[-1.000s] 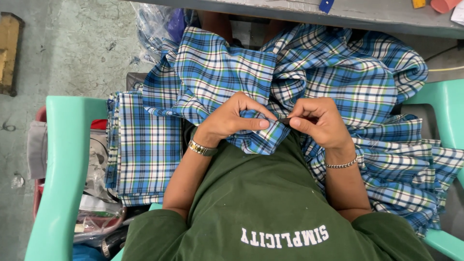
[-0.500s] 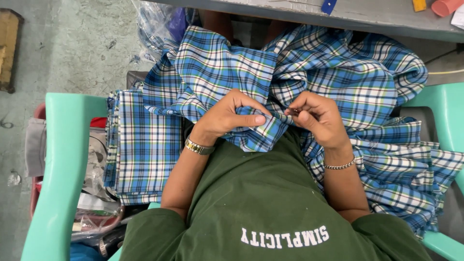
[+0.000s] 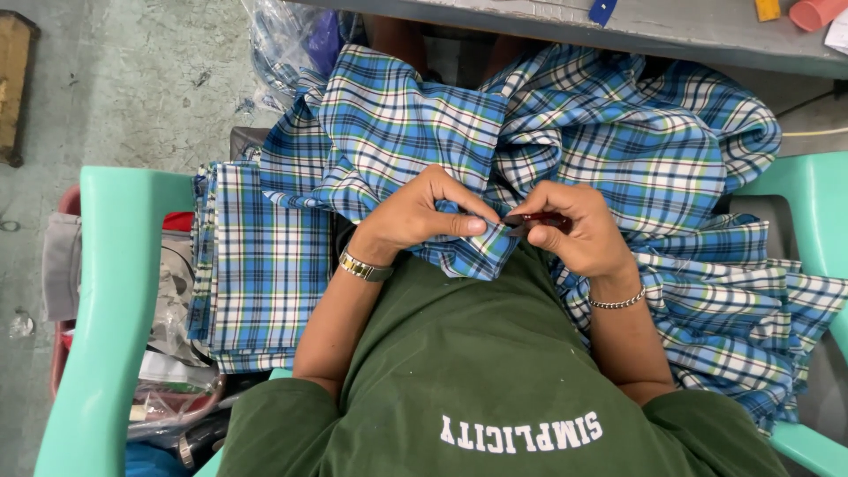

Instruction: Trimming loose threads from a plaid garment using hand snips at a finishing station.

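A large blue, white and dark plaid cloth [image 3: 618,132] is bunched on my lap and spills over both sides of the chair. My left hand [image 3: 415,216], with a metal watch at the wrist, pinches a fold of the cloth at its lower edge. My right hand [image 3: 579,225], with a thin bracelet, grips a small dark red tool [image 3: 539,219] whose tip meets the pinched fold right beside my left thumb. Both hands sit close together above my green shirt [image 3: 477,380].
Mint-green plastic chair arms [image 3: 115,300] flank me on both sides. A grey table edge [image 3: 689,31] runs along the top with small coloured items on it. Bags and clutter [image 3: 168,389] lie on the floor to the left, beside a concrete floor [image 3: 132,79].
My right hand has shifted a little toward the left hand, and the dark red tool now shows between its fingers at the fold. The cloth stays bunched as before.
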